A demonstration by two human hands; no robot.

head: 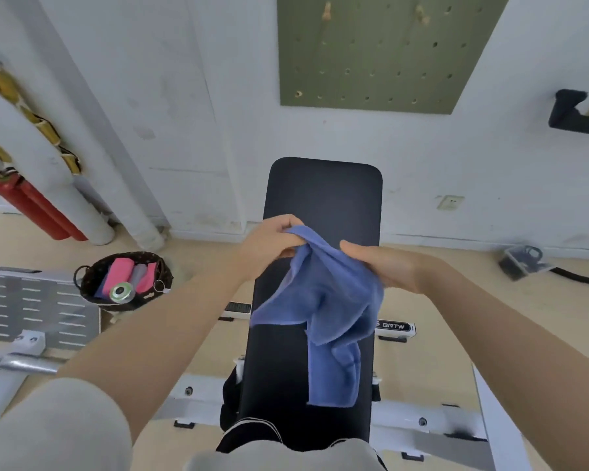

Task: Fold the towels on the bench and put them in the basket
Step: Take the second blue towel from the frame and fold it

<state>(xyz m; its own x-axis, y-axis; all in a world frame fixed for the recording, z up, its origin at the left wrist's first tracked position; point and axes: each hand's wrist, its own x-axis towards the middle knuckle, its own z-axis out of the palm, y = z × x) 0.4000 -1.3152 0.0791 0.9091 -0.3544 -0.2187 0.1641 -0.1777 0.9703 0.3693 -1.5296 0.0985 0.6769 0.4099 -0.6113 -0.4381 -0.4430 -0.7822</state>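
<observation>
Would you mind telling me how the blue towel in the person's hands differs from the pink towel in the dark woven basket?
The blue terry towel hangs unfolded and crumpled above the black padded bench; the pink towel looks folded compact. The blue one is gripped by the left hand and right hand; the pink one lies untouched in the dark woven basket on the floor. Both are soft cloth.

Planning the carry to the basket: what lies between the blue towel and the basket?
In the head view, the left forearm crosses that stretch; beneath it, bare floor separates blue towel from basket.
</observation>
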